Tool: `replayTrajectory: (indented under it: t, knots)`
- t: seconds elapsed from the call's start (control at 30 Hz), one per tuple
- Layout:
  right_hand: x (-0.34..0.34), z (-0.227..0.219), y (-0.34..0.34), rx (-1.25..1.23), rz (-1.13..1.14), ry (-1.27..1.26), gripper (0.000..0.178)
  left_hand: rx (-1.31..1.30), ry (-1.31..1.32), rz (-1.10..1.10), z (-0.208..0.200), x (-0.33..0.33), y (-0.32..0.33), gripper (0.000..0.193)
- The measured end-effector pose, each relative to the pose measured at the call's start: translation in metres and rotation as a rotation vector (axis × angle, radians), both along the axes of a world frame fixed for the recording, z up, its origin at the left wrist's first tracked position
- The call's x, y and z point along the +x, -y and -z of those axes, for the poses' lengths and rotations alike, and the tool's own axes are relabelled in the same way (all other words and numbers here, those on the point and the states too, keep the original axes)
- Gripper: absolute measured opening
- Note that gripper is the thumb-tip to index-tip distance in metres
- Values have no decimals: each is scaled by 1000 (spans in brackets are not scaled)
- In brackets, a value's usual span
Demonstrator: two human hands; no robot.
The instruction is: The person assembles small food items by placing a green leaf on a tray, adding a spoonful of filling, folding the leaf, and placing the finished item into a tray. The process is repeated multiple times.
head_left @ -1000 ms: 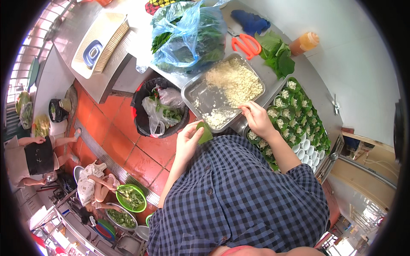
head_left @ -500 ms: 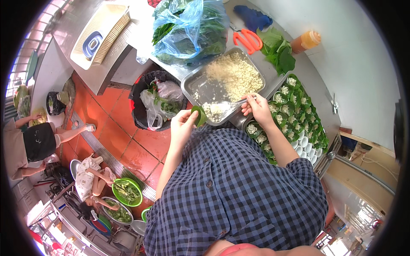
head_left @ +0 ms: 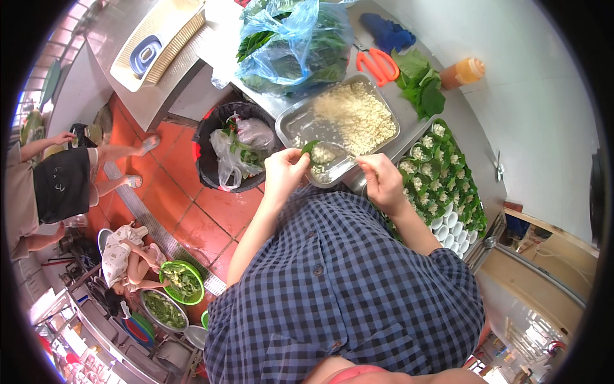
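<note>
Over the near corner of a metal tray (head_left: 286, 121), my left hand (head_left: 285, 173) pinches a green leaf (head_left: 309, 147). My right hand (head_left: 382, 180) grips the handle of a spoon (head_left: 344, 152). A heap of white crumbly food (head_left: 323, 154) sits at the spoon's bowl, right against the leaf; whether it rests on the spoon or in the leaf I cannot tell. More pale crumbly food (head_left: 361, 118) covers the right part of the tray. Beside my right arm stands a tray of leaf cups (head_left: 441, 163) filled with white food, with small white cups (head_left: 453, 229) at its near end.
Behind the tray lie a blue plastic bag of leaves (head_left: 297, 48), orange-handled scissors (head_left: 377, 67), a blue cloth (head_left: 387, 33), loose leaves (head_left: 422, 89) and a squeeze bottle (head_left: 463, 73). A lined bin (head_left: 204, 150) stands left. Two people work farther left, near a green colander (head_left: 199, 296).
The spoon has come up to the leaf, and its white food now meets it. My left hand has moved slightly right and up. The standing person at left has shifted.
</note>
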State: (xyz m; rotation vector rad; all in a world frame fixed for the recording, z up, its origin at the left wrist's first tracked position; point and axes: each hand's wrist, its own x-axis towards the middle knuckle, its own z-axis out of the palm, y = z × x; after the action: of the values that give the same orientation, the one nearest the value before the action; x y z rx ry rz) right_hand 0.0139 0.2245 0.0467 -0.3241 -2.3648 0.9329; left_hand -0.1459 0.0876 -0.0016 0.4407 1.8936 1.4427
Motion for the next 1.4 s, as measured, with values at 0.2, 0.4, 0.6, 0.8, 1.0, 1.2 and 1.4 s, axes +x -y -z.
replayTrajectory:
  t: [0.2,0.4,0.6,0.8,1.0,1.2,1.4]
  knots:
    - [2,-8,-3,184,-58,-132,22,36,187,-10,15,-5,4,18]
    - [3,2,5,186,-109,-156,21,115,218,-76,17,-2,4,19]
    - [7,9,-15,-103,280,-32,14,135,224,-88,20,0,4,18]
    - [12,40,-19,-517,412,112,30,63,29,83,5,13,0,15]
    - [19,6,-4,-440,-27,79,40,20,-375,476,-28,31,-17,12]
    - [63,12,6,-489,47,268,19,-48,-459,817,-49,59,-46,16]
    - [124,2,15,-584,530,177,17,80,-223,914,-40,87,-69,22]
